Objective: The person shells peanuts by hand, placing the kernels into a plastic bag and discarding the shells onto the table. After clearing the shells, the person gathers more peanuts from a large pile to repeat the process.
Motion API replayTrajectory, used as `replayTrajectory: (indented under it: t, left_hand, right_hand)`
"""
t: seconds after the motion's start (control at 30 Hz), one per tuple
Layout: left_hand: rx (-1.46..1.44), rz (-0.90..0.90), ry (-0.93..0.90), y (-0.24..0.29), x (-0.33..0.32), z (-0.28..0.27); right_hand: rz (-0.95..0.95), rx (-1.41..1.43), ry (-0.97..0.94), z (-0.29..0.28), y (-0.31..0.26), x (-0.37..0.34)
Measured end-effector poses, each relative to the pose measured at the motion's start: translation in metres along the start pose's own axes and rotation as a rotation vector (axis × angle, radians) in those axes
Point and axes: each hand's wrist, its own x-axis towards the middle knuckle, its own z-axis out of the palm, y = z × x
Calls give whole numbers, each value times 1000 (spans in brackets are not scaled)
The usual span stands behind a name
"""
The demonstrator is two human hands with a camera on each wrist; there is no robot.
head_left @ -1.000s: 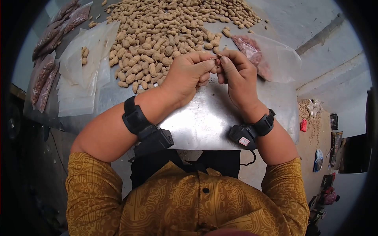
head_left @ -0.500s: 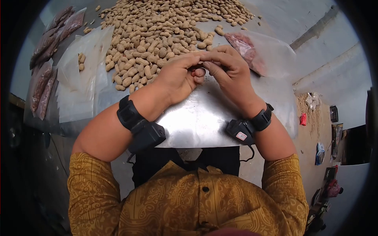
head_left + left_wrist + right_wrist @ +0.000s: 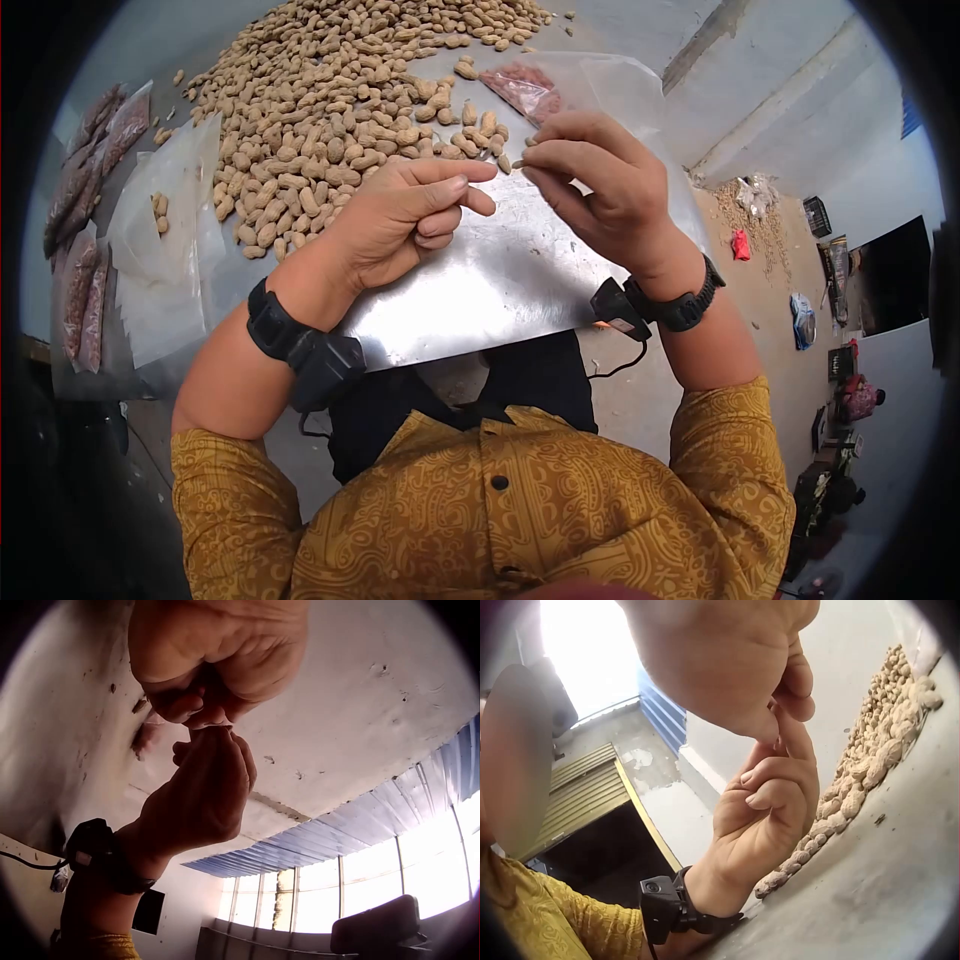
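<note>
In the head view the left hand (image 3: 400,215) is palm-in over the metal table (image 3: 470,290), its index finger stretched out and its lower fingers bent; no object shows in it. The right hand (image 3: 610,190) has its thumb and fingertips close together beside a few peanuts (image 3: 487,125). Whether a small piece lies between these fingertips cannot be told. A gap separates the hands in the head view. The right hand (image 3: 202,787) in the left wrist view, and the left hand (image 3: 761,810) in the right wrist view, overlap the nearer hand.
A large heap of unshelled peanuts (image 3: 320,110) covers the table's far part. Clear plastic sheets (image 3: 165,270), with two peanuts (image 3: 160,212) on them, lie left; filled bags (image 3: 85,300) are at the far left. A bag of reddish kernels (image 3: 525,90) lies beyond the right hand.
The hands, together a second ago around a small reddish thing, have come apart in the head view. That reddish thing no longer shows. The head view has shifted, moving the table contents leftward.
</note>
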Motion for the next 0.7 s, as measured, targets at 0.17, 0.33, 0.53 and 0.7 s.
replayTrajectory:
  t: [0.17, 0.33, 0.53, 0.7]
  left_hand:
    - [-48, 128, 133, 0, 5, -16]
    - [-93, 217, 247, 1, 9, -23]
    - [-148, 240, 285, -2, 15, -25]
    - [-187, 229, 264, -3, 16, -33]
  right_hand:
    - [382, -112, 364, -93, 59, -43]
    - [960, -568, 10, -183, 157, -137]
    - [845, -242, 80, -125, 112, -84]
    - [466, 99, -441, -23, 53, 3]
